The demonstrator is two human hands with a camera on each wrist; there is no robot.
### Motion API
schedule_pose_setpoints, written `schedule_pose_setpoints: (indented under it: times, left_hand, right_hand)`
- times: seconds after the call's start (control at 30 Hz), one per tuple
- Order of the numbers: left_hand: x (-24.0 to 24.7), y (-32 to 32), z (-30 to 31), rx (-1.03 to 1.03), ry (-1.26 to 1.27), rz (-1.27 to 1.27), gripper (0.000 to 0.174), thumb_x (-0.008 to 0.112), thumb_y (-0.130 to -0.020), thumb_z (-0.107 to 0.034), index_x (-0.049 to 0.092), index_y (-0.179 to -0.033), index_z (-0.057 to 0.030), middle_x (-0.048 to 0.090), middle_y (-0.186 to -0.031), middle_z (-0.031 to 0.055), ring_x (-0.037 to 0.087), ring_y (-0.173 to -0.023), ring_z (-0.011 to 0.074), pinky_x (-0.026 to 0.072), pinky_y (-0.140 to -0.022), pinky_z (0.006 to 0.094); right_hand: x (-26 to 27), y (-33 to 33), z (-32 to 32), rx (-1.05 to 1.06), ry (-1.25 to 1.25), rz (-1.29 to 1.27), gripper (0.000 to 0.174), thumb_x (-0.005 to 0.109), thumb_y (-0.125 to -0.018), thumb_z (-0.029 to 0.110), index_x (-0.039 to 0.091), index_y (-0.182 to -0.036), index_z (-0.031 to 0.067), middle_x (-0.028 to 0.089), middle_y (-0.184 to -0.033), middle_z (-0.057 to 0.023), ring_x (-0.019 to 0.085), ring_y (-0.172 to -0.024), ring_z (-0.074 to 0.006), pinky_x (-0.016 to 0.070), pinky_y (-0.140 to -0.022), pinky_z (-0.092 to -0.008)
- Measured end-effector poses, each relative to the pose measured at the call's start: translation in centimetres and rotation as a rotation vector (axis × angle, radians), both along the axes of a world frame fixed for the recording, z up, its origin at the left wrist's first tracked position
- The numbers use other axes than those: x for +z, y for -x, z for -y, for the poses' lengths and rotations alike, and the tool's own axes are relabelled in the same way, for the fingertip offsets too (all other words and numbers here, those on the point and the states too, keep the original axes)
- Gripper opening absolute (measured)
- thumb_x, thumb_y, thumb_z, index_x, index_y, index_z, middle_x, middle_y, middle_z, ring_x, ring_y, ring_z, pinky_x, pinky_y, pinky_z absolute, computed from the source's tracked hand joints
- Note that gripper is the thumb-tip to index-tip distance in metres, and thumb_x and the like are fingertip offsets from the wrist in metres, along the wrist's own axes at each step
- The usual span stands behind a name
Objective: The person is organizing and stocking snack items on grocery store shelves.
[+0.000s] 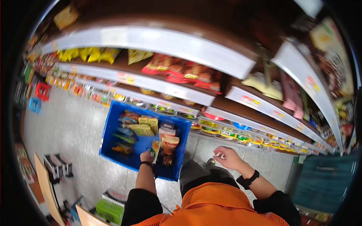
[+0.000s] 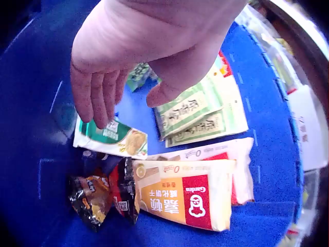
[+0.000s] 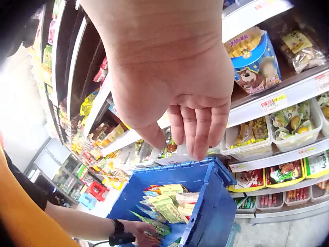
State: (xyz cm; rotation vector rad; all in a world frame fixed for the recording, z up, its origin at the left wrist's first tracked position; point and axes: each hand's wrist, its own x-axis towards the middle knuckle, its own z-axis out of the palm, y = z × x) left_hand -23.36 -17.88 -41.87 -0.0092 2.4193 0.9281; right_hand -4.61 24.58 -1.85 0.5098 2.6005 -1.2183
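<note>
Orange mesh of my vest [image 1: 217, 201] fills the bottom of the head view, with my grey trousers [image 1: 196, 175] just past it. Ahead of them and to the left stands a blue crate [image 1: 126, 161] close beside the store shelving, its floor partly covered with snack packets. My left hand [image 1: 146, 156] is down inside it, fingers hanging fairly straight and thumb spread well away from them, pinching nothing. Right below those fingertips sits a green-and-white packet [image 2: 115, 140] with a biscuit printed on it; I can't tell whether I'm touching it. Next to that packet lie small dark packets [image 2: 91, 200] and cream-and-red wafer packs [image 2: 180, 193], one overlapping another, while pale green packs [image 2: 193, 110] overlap on the thumb side of the hand. More packets, blurred in the head view, lie along the crate's far left. My right hand [image 1: 229, 158] hangs outside the crate, between it and the right-hand part of the shelving, fingers loosely bent, palm free, with hold of nothing. Each of my wrists wears a black band. Over the crate, red snack bags [image 1: 181, 69] fill one shelf and yellow bags [image 1: 88, 54] lie farther left along it. Beyond, on the pale tiled floor [image 1: 75, 120], a red crate [image 1: 42, 91] stands next to a light blue stool [image 1: 35, 105].
</note>
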Motion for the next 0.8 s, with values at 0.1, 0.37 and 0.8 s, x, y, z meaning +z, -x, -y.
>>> schedule_pose_setpoints:
  times: [0.1, 0.37, 0.8]
  left_hand:
    - [12.1, 2.3, -4.1, 0.519, -0.186, 0.478, 0.035, 0.068, -0.089, -0.027, 0.060, -0.065, -0.0025, 0.057, -0.057, 0.0089, 0.054, -0.042, 0.0185, 0.0382, -0.036, 0.0322]
    - [27.7, -3.1, -14.1, -0.184, -0.433, 0.115, 0.029, 0.068, -0.092, -0.022, 0.069, -0.072, -0.0010, 0.061, -0.063, -0.0010, 0.056, -0.056, 0.0108, 0.0437, -0.052, 0.0299]
    - [43.6, -21.3, -41.1, -1.032, -0.335, -0.543, 0.019, 0.070, -0.091, -0.028, 0.069, -0.094, -0.0094, 0.070, -0.070, 0.0104, 0.070, -0.068, 0.0336, 0.0544, -0.064, 0.0464]
  right_hand:
    - [-0.2, 0.1, -1.3, 0.036, 0.020, -0.059, 0.030, 0.074, -0.090, 0.026, 0.068, -0.111, 0.0058, 0.074, -0.096, -0.0129, 0.072, -0.080, -0.0284, 0.0578, -0.073, -0.0405]
    - [0.2, -3.9, -5.8, 0.040, 0.011, -0.254, 0.030, 0.073, -0.092, 0.028, 0.067, -0.109, 0.0050, 0.073, -0.094, -0.0127, 0.072, -0.080, -0.0278, 0.0565, -0.073, -0.0404]
    - [5.1, -26.2, -18.2, -0.342, -0.050, -0.517, 0.025, 0.076, -0.089, 0.020, 0.070, -0.107, 0.0032, 0.074, -0.094, -0.0121, 0.072, -0.077, -0.0243, 0.0579, -0.070, -0.0356]
